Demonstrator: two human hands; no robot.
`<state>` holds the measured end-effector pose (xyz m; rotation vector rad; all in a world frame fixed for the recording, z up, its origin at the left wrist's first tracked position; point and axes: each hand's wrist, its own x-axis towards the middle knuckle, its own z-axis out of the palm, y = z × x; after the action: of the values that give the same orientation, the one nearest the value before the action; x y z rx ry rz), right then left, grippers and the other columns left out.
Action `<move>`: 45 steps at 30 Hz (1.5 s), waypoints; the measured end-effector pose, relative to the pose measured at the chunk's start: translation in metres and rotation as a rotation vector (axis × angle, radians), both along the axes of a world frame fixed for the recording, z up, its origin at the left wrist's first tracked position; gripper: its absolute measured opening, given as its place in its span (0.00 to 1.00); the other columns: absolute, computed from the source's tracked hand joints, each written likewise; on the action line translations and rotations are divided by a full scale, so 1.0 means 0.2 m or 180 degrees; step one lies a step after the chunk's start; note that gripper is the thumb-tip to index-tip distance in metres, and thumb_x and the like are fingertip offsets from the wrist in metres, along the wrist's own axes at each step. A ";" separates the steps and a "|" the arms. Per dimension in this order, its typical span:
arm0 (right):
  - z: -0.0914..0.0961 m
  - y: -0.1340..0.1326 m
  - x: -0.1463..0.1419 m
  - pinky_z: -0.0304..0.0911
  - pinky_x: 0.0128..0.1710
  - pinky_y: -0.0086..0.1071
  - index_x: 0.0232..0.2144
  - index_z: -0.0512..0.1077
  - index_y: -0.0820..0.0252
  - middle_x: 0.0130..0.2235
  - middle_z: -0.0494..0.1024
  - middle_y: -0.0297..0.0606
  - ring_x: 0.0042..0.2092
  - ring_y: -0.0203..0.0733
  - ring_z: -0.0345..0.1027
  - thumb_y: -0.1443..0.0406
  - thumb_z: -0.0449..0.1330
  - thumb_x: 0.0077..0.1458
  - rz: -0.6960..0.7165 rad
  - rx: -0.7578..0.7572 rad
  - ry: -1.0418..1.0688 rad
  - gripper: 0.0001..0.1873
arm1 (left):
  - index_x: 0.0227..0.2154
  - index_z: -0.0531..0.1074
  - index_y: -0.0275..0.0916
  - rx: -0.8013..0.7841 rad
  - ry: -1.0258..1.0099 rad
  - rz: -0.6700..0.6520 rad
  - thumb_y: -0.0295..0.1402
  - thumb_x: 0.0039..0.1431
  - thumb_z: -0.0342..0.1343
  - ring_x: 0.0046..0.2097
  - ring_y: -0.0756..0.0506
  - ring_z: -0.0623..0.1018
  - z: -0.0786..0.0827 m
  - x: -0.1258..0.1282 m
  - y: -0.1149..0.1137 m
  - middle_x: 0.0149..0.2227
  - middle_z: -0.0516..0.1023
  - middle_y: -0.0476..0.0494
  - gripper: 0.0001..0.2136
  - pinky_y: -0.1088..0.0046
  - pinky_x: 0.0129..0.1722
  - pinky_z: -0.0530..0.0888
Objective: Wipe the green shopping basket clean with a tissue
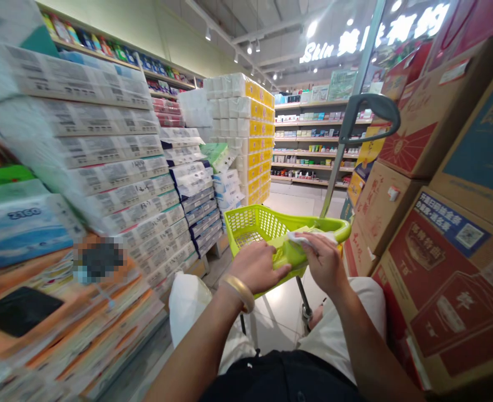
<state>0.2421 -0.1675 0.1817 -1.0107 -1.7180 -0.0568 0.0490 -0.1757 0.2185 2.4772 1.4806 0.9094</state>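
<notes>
A lime-green plastic shopping basket sits on a wheeled trolley frame right in front of me. My right hand pinches a white tissue or wipe against the basket's near rim. My left hand lies on a green, shiny part of the basket, just left of the tissue. Its fingers are together, and I cannot tell whether they grip anything. A gold bangle circles my left wrist. Part of the basket's inside is hidden behind my hands.
Tall stacks of wrapped tissue packs line the left side, and printed cardboard cartons rise on the right. A grey trolley handle stands above the basket. Store shelves fill the far end, and a white bag hangs below left.
</notes>
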 end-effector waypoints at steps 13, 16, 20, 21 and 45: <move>0.05 0.05 0.00 0.68 0.51 0.44 0.41 0.78 0.53 0.43 0.83 0.39 0.46 0.46 0.76 0.64 0.55 0.62 0.0324 -0.0237 -0.0156 0.12 | 0.29 0.77 0.39 -0.0354 0.1146 0.0407 0.50 0.54 0.54 0.33 0.36 0.80 0.02 0.17 -0.04 0.30 0.80 0.36 0.18 0.63 0.31 0.72; 0.07 0.06 0.04 0.69 0.49 0.43 0.40 0.78 0.55 0.42 0.83 0.41 0.45 0.47 0.76 0.63 0.55 0.61 0.0011 -0.0332 -0.0038 0.12 | 0.26 0.77 0.37 -0.0325 0.1117 0.0426 0.50 0.53 0.55 0.33 0.35 0.80 0.01 0.16 -0.06 0.30 0.80 0.34 0.18 0.62 0.32 0.73; 0.08 0.02 -0.05 0.65 0.55 0.44 0.40 0.79 0.54 0.45 0.82 0.39 0.49 0.46 0.74 0.66 0.56 0.60 0.0472 -0.0325 -0.0421 0.11 | 0.28 0.77 0.37 -0.0236 0.1055 0.0457 0.48 0.53 0.55 0.34 0.36 0.80 0.01 0.15 -0.07 0.30 0.81 0.34 0.17 0.61 0.35 0.73; 0.09 0.01 -0.08 0.64 0.56 0.44 0.40 0.79 0.53 0.45 0.82 0.38 0.50 0.46 0.74 0.66 0.56 0.60 0.0597 -0.0347 -0.0491 0.12 | 0.30 0.77 0.37 -0.0203 0.1104 0.0461 0.47 0.54 0.54 0.34 0.36 0.80 0.01 0.14 -0.07 0.30 0.81 0.34 0.17 0.62 0.36 0.73; 0.09 0.04 -0.07 0.68 0.51 0.42 0.41 0.79 0.52 0.44 0.82 0.39 0.47 0.46 0.75 0.63 0.53 0.62 0.0073 -0.0581 -0.0236 0.14 | 0.30 0.78 0.37 -0.0236 0.1688 0.0531 0.52 0.56 0.50 0.35 0.36 0.81 0.08 0.00 -0.10 0.32 0.81 0.35 0.22 0.64 0.33 0.74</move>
<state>0.2284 -0.1597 0.2004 -1.1343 -1.8269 0.0795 0.0485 -0.1951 0.2343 2.6974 1.8477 0.2012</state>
